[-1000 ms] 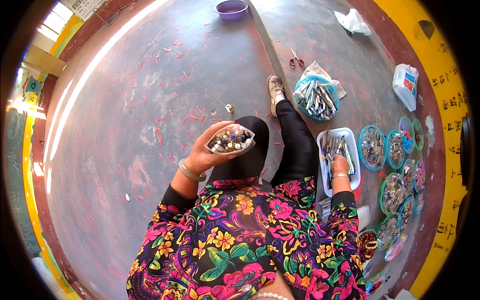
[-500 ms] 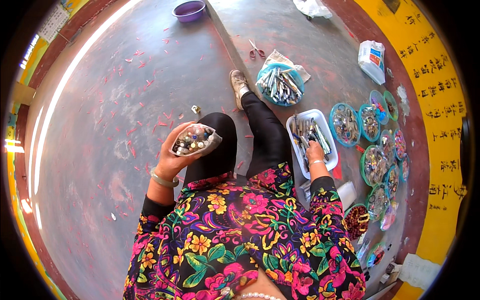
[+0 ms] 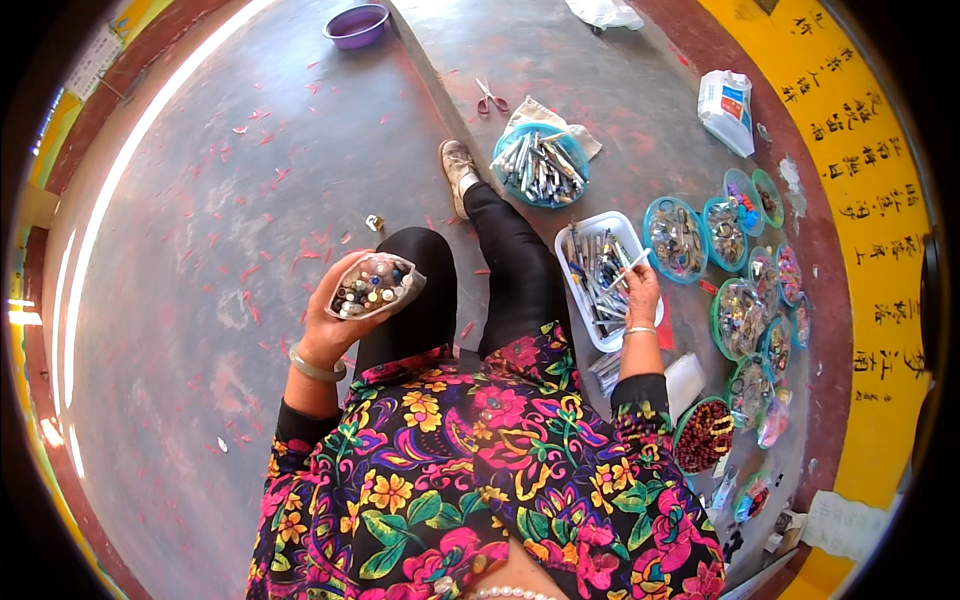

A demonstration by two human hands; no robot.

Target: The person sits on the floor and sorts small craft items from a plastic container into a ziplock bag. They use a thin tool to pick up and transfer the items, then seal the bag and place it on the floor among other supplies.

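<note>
My left hand (image 3: pixel 326 322) is wrapped round a clear plastic bag (image 3: pixel 420 283) packed with pens, whose ends (image 3: pixel 368 287) face up in a tight cluster beside my bent knee. My right hand (image 3: pixel 643 295) pinches a slim white pen (image 3: pixel 629 268) over the right side of a white plastic tray (image 3: pixel 607 345). Many loose pens (image 3: pixel 597 270) lie inside that tray, mostly silver, dark and white. Just beyond it, a round turquoise basket (image 3: pixel 583 188) is heaped with more pens (image 3: pixel 542 165).
Several round tubs of small items, including a turquoise one (image 3: pixel 676 240), crowd the right. Red-handled scissors (image 3: pixel 491 98) lie beyond my shoe (image 3: pixel 457 165). A purple basin (image 3: pixel 356 28) stands far off. Red scraps litter the grey floor (image 3: pixel 190 260). A white container (image 3: pixel 726 112) stands far right.
My right hand has come up and right out of the tray's pens, now with a white pen in its fingers. My left hand still holds the bag. The whole view has shifted slightly.
</note>
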